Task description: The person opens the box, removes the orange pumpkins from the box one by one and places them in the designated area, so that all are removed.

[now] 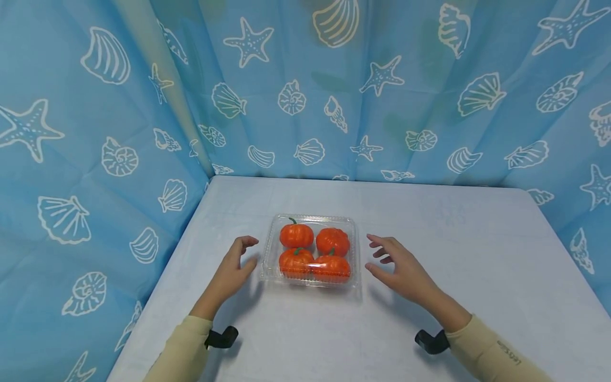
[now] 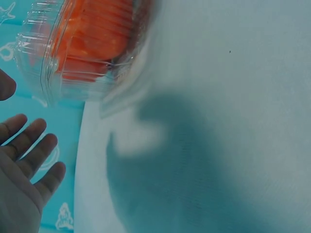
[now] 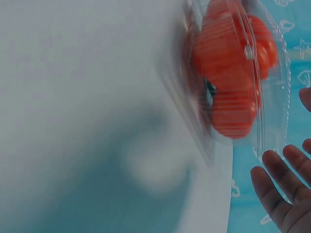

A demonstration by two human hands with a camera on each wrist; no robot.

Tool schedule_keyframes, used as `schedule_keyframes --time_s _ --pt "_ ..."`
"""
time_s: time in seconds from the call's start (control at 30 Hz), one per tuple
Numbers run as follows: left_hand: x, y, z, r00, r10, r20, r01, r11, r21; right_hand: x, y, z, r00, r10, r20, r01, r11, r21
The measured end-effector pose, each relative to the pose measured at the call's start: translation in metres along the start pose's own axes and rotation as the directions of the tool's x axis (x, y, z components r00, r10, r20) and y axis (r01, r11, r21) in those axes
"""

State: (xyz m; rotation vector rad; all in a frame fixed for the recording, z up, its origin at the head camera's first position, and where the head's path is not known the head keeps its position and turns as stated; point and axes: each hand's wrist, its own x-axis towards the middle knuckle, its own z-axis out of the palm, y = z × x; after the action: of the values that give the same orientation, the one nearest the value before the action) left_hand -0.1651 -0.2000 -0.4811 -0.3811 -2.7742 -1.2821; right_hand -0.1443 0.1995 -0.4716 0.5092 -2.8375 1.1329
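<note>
A clear plastic clamshell box [image 1: 270, 254] sits on the white table, with several small orange pumpkins [image 1: 296, 236] inside. Some of them show green stems. Just left of the box, my left hand [image 1: 235, 271] hovers with fingers apart and relaxed, not touching it. On the other side my right hand [image 1: 403, 269] is held likewise, its spread fingers pointing toward the box with a gap between. In the left wrist view the box's ribbed wall [image 2: 73, 90] is above the loose fingers [image 2: 36, 153]. The right wrist view shows the pumpkins [image 3: 233, 111] through the clear wall, somewhat blurred.
The white-covered table [image 1: 315, 339] extends around the box. A blue curtain [image 1: 267, 106] with white shell and starfish prints hangs behind the table and along its sides. Black wrist cameras [image 1: 222, 338] are strapped over both beige sleeves [image 1: 179, 350].
</note>
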Motion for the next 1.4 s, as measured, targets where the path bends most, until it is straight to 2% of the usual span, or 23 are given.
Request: schedule_keyframes --time_s 0.13,0.37,0.5,0.6,0.77,0.87,1.07,1.4 --pt "-0.003 -0.001 0.001 0.999 0.031 0.027 -0.03 0.999 -0.021 -0.002 -0.003 0.005 0.999 -0.025 0.022 0.024 0.999 0.024" --pt "-0.006 -0.001 0.003 0.995 0.03 0.098 -0.021 0.996 -0.091 -0.007 -0.006 0.015 0.997 -0.059 0.056 0.053 0.994 0.098" --pt "-0.006 -0.002 0.005 0.987 0.054 0.152 -0.033 0.99 -0.138 -0.007 -0.008 0.02 0.996 -0.067 0.064 0.059 0.991 0.118" --pt "-0.007 -0.002 0.007 0.975 0.032 0.218 0.001 0.989 -0.15 -0.007 -0.008 0.023 0.995 -0.065 0.07 0.056 0.99 0.128" --pt "-0.007 0.002 0.012 0.949 -0.061 0.31 0.104 0.987 -0.124 -0.006 -0.008 0.026 0.996 -0.068 0.064 0.061 0.993 0.103" --pt "-0.008 0.003 0.016 0.944 -0.091 0.319 0.13 0.986 -0.104 -0.004 -0.009 0.026 0.996 -0.069 0.062 0.064 0.994 0.088" --pt "-0.009 0.005 0.022 0.944 -0.129 0.304 0.157 0.985 -0.069 0.0 -0.008 0.029 0.996 -0.049 0.071 0.043 0.996 0.083" --pt "-0.009 0.004 0.028 0.949 -0.139 0.284 0.169 0.982 -0.085 0.002 -0.008 0.033 0.996 -0.044 0.077 0.037 0.995 0.094"
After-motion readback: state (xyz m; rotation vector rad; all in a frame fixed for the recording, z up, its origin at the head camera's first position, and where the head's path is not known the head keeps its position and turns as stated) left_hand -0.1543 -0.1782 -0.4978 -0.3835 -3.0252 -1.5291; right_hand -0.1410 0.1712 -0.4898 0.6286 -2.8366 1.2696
